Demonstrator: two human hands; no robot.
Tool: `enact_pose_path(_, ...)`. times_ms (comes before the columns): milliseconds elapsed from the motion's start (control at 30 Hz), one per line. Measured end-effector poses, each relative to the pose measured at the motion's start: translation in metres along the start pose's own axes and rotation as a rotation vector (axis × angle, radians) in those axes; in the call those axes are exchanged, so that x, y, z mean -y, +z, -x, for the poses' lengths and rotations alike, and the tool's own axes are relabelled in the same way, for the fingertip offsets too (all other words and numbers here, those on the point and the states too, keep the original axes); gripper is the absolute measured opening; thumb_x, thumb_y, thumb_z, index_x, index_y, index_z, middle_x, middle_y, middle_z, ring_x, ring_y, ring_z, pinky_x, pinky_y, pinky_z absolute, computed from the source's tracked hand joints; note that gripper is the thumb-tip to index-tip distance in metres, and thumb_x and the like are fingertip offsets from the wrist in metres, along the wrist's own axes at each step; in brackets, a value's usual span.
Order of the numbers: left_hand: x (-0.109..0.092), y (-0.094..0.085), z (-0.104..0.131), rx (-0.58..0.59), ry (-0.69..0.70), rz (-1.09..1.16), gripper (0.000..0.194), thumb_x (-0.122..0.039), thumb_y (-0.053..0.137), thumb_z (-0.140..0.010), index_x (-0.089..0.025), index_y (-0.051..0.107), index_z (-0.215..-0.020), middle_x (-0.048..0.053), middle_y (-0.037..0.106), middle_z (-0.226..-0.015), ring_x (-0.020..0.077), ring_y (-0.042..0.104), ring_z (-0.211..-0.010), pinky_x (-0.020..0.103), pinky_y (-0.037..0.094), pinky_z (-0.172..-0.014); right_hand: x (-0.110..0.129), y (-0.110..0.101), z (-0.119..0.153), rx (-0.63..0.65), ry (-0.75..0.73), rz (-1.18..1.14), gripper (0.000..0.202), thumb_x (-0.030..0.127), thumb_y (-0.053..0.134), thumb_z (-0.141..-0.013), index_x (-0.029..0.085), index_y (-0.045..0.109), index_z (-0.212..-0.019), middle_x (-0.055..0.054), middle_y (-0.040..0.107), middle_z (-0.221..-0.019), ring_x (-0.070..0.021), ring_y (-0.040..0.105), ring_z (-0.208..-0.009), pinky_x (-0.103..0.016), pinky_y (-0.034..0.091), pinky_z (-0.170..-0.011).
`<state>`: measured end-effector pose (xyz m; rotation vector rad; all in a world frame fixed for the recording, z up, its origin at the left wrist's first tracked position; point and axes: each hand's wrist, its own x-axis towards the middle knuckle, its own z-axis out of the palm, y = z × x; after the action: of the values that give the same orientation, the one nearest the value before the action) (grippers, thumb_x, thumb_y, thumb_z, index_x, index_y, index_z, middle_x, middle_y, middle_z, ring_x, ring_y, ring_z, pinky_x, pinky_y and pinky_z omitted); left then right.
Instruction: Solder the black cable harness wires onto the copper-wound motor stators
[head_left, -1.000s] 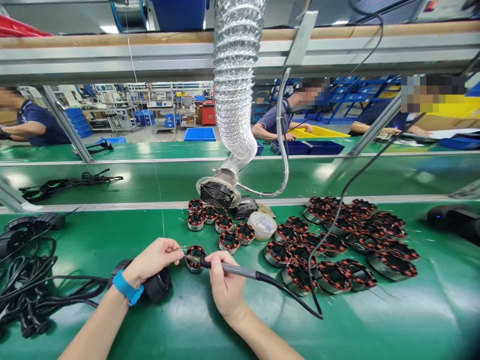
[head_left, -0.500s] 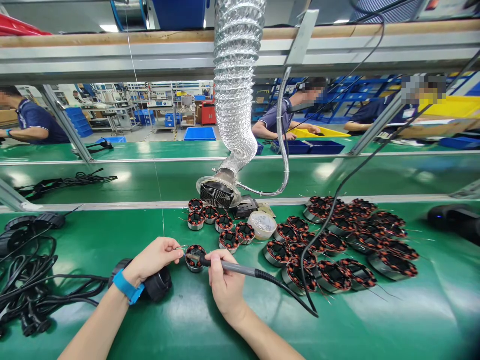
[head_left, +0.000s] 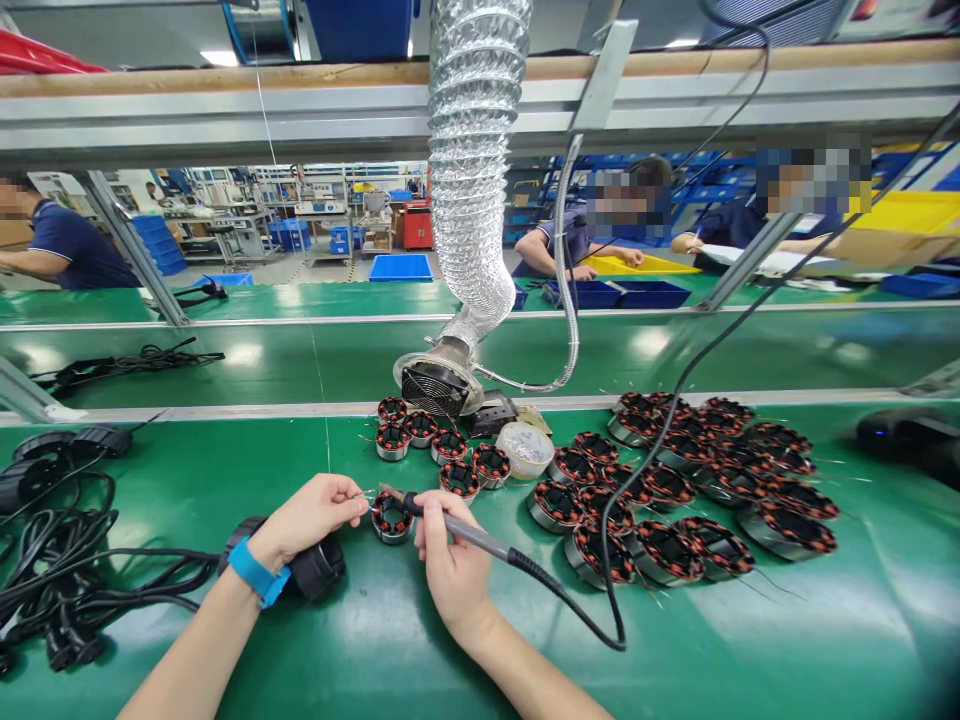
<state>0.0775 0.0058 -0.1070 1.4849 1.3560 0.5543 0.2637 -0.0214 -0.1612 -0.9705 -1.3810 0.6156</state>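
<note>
My left hand (head_left: 326, 510), with a blue band (head_left: 257, 572) at its wrist, pinches thin wire ends just left of a ring-shaped coil core (head_left: 391, 518) with black and copper-red windings. My right hand (head_left: 451, 560) is closed around the grey handle of a soldering iron (head_left: 476, 538). The iron's tip is over the upper rim of that core, near the wires; whether it touches them I cannot tell. A black round part (head_left: 316, 570) lies behind my left wrist, partly hidden by it.
More coil cores (head_left: 667, 552) stand at the centre and right, near a tape roll (head_left: 524, 449). A fan nozzle (head_left: 439, 385) hangs above. Black cables (head_left: 67, 560) lie at left. The iron's cord (head_left: 675, 390) crosses the right side. Several people sit beyond the bench.
The iron's tip has moved up and slightly left, from over the core's middle to its upper rim, and my right hand has tilted with it. My left hand has barely moved.
</note>
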Motion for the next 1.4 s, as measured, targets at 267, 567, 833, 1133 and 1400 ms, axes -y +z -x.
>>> enact_pose_path(267, 0.001, 0.0, 0.001, 0.002, 0.005, 0.023, 0.043, -0.057, 0.063, -0.072, -0.014, 0.058, -0.075, 0.0, 0.056, -0.064, 0.0096, 0.035, -0.055, 0.023, 0.023, -0.052, 0.0, 0.006, -0.006, 0.112, -0.124, 0.128, 0.022, 0.021, 0.047, -0.096, 0.023, 0.063, -0.11, -0.005, 0.063, -0.096, -0.0168, 0.065, -0.086, -0.03, 0.054, -0.078)
enact_pose_path(567, 0.001, 0.001, 0.0, -0.001, 0.013, 0.007, 0.043, -0.058, 0.062, -0.072, -0.015, 0.058, -0.073, -0.003, 0.053, -0.061, 0.0086, 0.032, -0.051, 0.023, 0.023, -0.051, -0.017, 0.013, -0.001, 0.301, -0.166, 0.367, 0.073, 0.013, 0.074, -0.071, 0.028, 0.045, -0.136, -0.01, 0.051, -0.125, -0.027, 0.056, -0.11, -0.043, 0.049, -0.096)
enact_pose_path(833, -0.005, -0.001, 0.005, 0.021, -0.036, -0.051, 0.048, -0.062, 0.064, -0.069, -0.015, 0.059, -0.076, -0.005, 0.05, -0.053, 0.0096, 0.037, -0.05, 0.024, 0.024, -0.051, -0.022, 0.004, -0.015, 0.414, -0.17, 0.234, 0.069, 0.006, 0.068, -0.073, 0.028, 0.044, -0.133, -0.006, 0.049, -0.12, -0.0178, 0.062, -0.096, -0.031, 0.052, -0.089)
enact_pose_path(1133, -0.011, -0.021, 0.008, 0.196, -0.101, -0.051, 0.032, -0.044, 0.072, -0.064, -0.015, 0.061, -0.07, 0.001, 0.064, -0.067, 0.0127, 0.052, -0.059, 0.024, 0.038, -0.06, -0.018, -0.009, -0.027, 0.522, -0.159, 0.151, 0.065, 0.005, 0.068, -0.074, 0.028, 0.044, -0.131, -0.006, 0.048, -0.12, -0.0189, 0.058, -0.104, -0.033, 0.047, -0.096)
enact_pose_path(1400, -0.009, -0.014, 0.0, 0.161, -0.083, -0.122, 0.035, -0.039, 0.077, -0.058, -0.017, 0.051, -0.066, -0.007, 0.048, -0.058, 0.0093, 0.039, -0.057, 0.022, 0.028, -0.056, -0.017, -0.009, -0.027, 0.52, -0.137, 0.15, 0.066, 0.003, 0.071, -0.073, 0.028, 0.046, -0.129, -0.006, 0.049, -0.118, -0.0192, 0.058, -0.1, -0.032, 0.048, -0.091)
